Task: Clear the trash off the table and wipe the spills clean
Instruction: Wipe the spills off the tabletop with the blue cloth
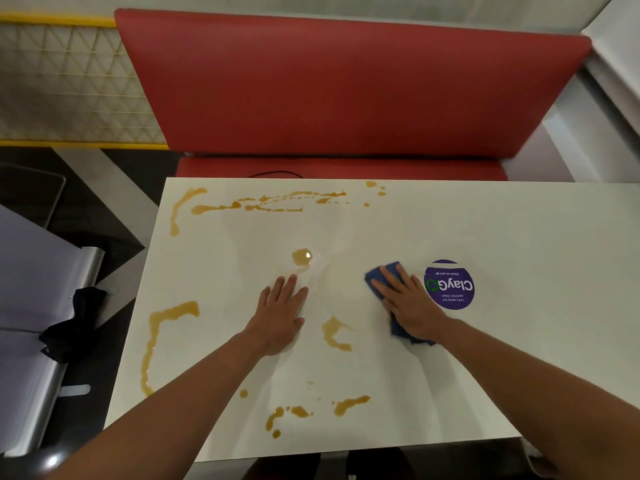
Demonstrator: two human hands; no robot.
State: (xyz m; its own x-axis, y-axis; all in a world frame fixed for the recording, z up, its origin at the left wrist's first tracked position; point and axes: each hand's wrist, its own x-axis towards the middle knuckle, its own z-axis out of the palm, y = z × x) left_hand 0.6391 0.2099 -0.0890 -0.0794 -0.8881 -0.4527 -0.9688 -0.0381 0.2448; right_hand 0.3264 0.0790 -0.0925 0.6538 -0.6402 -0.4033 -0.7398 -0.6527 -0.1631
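Observation:
A white table (519,237) carries several amber spills: streaks along the far edge (266,200), a small puddle (302,257) at the centre, a long trail down the left side (154,337), a patch (334,334) between my arms and blotches near the front edge (349,403). My right hand (410,303) presses flat with straight fingers on a blue cloth (379,273), which peeks out above and below the hand. My left hand (280,311) rests flat on the tabletop just below the central puddle, fingers straight, holding nothing.
A round purple sticker (449,285) lies on the table right of the cloth. A red padded bench (346,91) stands beyond the far edge. To the left are a grey metal seat (38,306) with a dark cloth (74,323) draped on it and a yellow-framed mesh partition (69,84).

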